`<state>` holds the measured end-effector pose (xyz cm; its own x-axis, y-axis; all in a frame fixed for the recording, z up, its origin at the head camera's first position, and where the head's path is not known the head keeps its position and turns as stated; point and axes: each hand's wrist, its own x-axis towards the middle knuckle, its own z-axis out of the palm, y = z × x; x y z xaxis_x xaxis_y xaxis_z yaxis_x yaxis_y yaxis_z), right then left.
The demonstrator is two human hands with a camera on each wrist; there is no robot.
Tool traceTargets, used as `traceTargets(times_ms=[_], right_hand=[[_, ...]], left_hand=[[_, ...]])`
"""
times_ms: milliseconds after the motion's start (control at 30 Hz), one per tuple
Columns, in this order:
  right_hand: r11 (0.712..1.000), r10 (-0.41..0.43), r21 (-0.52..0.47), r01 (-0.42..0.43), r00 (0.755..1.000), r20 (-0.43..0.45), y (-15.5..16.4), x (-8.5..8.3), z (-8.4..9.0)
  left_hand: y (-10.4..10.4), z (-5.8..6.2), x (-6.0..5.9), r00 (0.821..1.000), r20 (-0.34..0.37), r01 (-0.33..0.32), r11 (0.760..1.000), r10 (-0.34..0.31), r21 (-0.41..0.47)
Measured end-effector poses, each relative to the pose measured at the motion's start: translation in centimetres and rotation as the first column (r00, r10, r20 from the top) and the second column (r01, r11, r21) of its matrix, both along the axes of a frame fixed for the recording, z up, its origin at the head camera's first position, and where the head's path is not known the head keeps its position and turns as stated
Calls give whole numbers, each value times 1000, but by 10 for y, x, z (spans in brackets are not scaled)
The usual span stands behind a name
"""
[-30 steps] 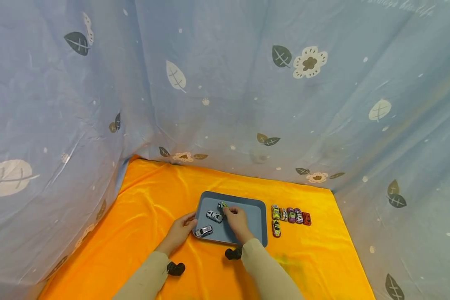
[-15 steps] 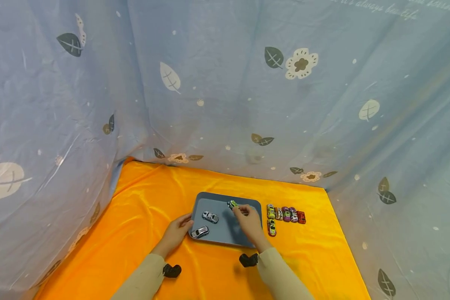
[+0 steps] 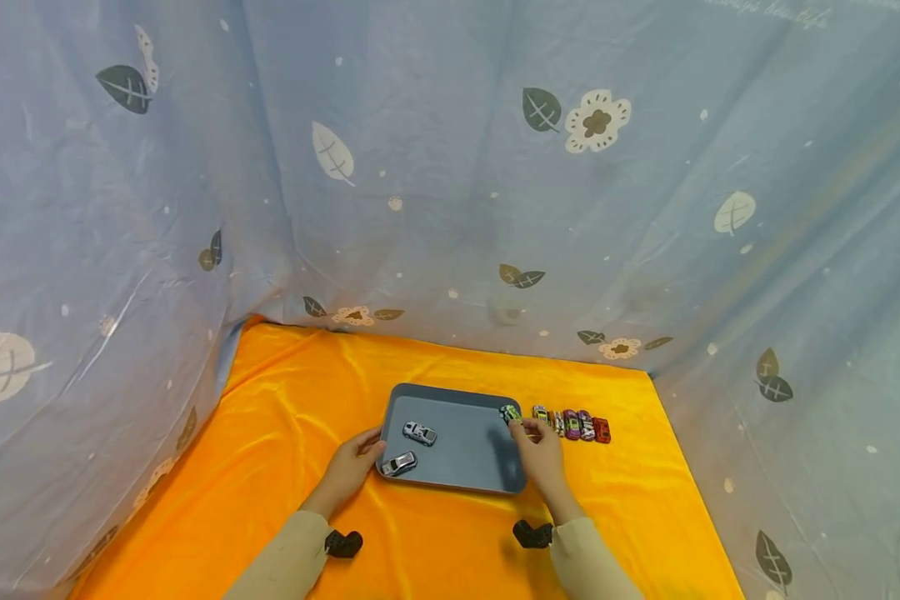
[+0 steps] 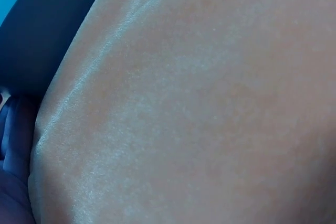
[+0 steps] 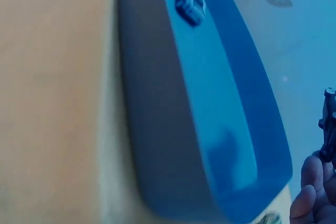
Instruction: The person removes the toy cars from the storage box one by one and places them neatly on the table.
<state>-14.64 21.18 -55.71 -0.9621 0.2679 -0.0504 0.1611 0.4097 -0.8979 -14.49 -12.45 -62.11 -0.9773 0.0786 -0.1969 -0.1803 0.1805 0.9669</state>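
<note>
Green toy car (image 3: 509,412), long axis slanting near-right, front unclear

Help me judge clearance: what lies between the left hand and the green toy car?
In the head view, a white-and-black toy car, then bare gray tray, lie between the left hand and green toy car.

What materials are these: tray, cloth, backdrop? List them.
Tray: probably matte plastic, from its even grey and rounded corners. Cloth: apparently velvety fabric, from soft sheen along its folds. Backdrop: thin, slightly glossy sheeting, as creases catch light; fabric or plastic, I cannot tell.
</note>
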Motion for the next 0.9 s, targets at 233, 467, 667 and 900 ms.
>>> traceTargets(times_ms=[233, 467, 667, 900], right_hand=[[992, -128, 17, 128, 992, 14, 23, 11, -11], [983, -178, 39, 177, 984, 28, 40, 22, -16], [966, -257, 42, 256, 966, 21, 52, 27, -25], [950, -312, 44, 310, 949, 46, 62, 31, -36]], left_hand=[[-1, -1, 2, 1000, -5, -17, 999, 16, -36], [1, 1, 3, 1000, 15, -12, 1000, 12, -23], [1, 2, 3, 1000, 16, -9, 1000, 10, -10], [-1, 0, 1, 1000, 19, -2, 1000, 2, 4]])
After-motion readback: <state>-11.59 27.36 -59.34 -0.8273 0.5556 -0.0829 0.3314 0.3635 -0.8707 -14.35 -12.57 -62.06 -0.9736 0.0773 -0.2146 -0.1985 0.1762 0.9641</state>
